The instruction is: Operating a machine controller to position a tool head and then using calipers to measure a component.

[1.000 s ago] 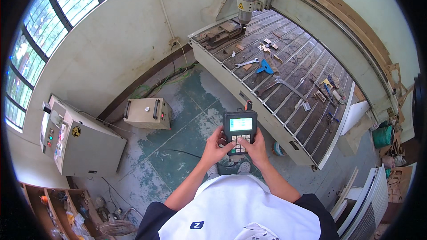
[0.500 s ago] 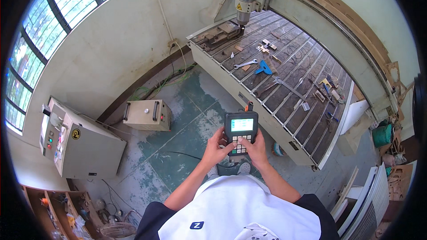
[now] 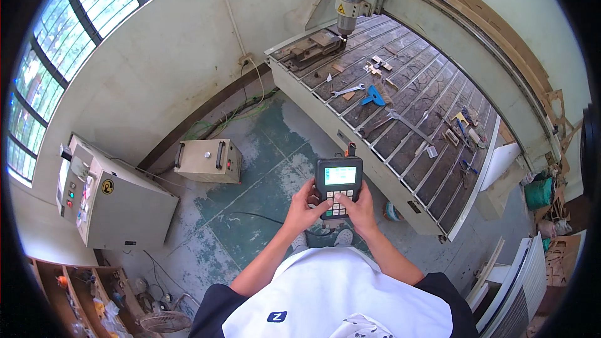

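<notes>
Between my two hands I hold a black handheld controller (image 3: 322, 188) with a lit screen above a keypad. My left hand (image 3: 303, 207) grips its left side, the thumb lying over the lower left keys. Around the right edge closes my right hand (image 3: 360, 208), its thumb on the keys near the middle. The fingers behind the controller are partly hidden. Ahead and to the right stands a large CNC router's slotted bed (image 3: 400, 169), with the grey spindle (image 3: 348, 15) over its far left corner, close to a machine vise (image 3: 313, 49).
On the bed lie an open-ended wrench (image 3: 349, 91), a blue scraper (image 3: 374, 96) and several other tools. A beige box with handles (image 3: 206, 161) sits on the floor at left, near a control cabinet (image 3: 128, 203). Wooden shelves (image 3: 69, 294) and a fan (image 3: 165, 321) are at lower left.
The view has shifted very slightly. Both hands keep the same hold on the controller, and nothing else has visibly moved.
</notes>
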{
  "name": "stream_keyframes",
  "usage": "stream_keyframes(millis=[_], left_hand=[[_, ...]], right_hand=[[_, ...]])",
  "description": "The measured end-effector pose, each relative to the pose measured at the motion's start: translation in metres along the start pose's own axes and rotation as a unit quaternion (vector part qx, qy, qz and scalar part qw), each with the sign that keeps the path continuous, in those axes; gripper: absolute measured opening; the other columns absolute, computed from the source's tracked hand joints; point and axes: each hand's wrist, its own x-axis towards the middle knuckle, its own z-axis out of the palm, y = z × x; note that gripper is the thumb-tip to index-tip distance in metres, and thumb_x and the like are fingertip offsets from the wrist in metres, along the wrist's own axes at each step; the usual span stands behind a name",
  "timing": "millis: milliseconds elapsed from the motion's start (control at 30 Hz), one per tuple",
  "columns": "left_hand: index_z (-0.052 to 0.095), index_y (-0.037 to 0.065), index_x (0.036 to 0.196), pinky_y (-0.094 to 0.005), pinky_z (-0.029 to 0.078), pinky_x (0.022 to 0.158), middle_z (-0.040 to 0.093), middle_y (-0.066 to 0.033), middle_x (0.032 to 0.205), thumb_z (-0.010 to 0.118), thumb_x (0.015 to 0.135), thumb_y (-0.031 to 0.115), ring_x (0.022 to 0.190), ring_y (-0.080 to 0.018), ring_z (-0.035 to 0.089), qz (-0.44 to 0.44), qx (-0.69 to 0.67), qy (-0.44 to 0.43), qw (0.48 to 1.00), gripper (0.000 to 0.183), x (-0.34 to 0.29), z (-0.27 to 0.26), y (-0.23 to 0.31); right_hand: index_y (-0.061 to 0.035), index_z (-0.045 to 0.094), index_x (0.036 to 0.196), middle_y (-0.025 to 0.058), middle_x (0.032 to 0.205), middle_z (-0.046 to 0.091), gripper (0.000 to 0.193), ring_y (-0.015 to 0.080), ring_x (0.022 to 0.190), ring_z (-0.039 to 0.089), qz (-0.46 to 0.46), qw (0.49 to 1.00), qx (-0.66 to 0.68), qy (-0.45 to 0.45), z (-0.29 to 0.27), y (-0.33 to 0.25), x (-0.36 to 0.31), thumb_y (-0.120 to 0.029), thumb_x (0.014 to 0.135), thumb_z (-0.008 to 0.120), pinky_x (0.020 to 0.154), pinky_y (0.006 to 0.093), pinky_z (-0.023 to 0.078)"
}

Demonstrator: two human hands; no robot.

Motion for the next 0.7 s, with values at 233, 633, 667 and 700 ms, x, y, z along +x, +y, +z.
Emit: stream_keyframes(millis=[233, 633, 667, 700], left_hand=[[0.047, -0.003, 0.131, -0.0253, 0.049, 0.061, 0.064, -0.009, 0.091, 0.076, 0.077, 0.012, 0.069, -0.0102, 0.06, 0.003, -0.011, 0.002, 1.0, 0.064, 0.001, 0.0, 0.0011], [0.046, -0.003, 0.132, -0.0263, 0.049, 0.062, 0.065, -0.01, 0.09, 0.076, 0.077, 0.012, 0.07, -0.0109, 0.061, -0.002, -0.002, 0.004, 1.0, 0.064, 0.0008, -0.0004, 0.0016], [0.046, -0.003, 0.131, -0.0263, 0.049, 0.062, 0.065, -0.0099, 0.091, 0.076, 0.076, 0.011, 0.071, -0.0109, 0.061, -0.002, -0.002, 0.002, 1.0, 0.064, 0.0011, -0.0003, 0.0022], [0.046, -0.003, 0.131, -0.0263, 0.049, 0.062, 0.065, -0.0099, 0.091, 0.076, 0.076, 0.011, 0.071, -0.0109, 0.061, -0.002, -0.002, 0.002, 1.0, 0.064, 0.001, 0.0, 0.002]], right_hand=[[0.0026, 0.051, 0.115, 0.0117, 0.101, 0.064, 0.046, 0.0164, 0.089, 0.063, 0.012, 1.0, 0.018, -0.003, 0.002, -0.0041, 0.0008, -0.011, 0.078, 0.074, 0.079, 0.0312, 0.051], [0.0028, 0.05, 0.115, 0.0125, 0.102, 0.063, 0.045, 0.0169, 0.089, 0.063, 0.006, 1.0, 0.023, -0.008, 0.0017, -0.0013, 0.0028, -0.009, 0.078, 0.073, 0.078, 0.0315, 0.051], [0.0029, 0.05, 0.116, 0.0126, 0.102, 0.063, 0.046, 0.0171, 0.09, 0.062, 0.004, 1.0, 0.013, -0.008, 0.0013, 0.0002, 0.0033, -0.009, 0.078, 0.073, 0.079, 0.0319, 0.051], [0.003, 0.049, 0.116, 0.0127, 0.103, 0.063, 0.046, 0.0173, 0.091, 0.062, 0.002, 1.0, 0.003, -0.008, 0.0007, 0.0015, 0.0037, -0.009, 0.078, 0.073, 0.08, 0.0323, 0.051]])
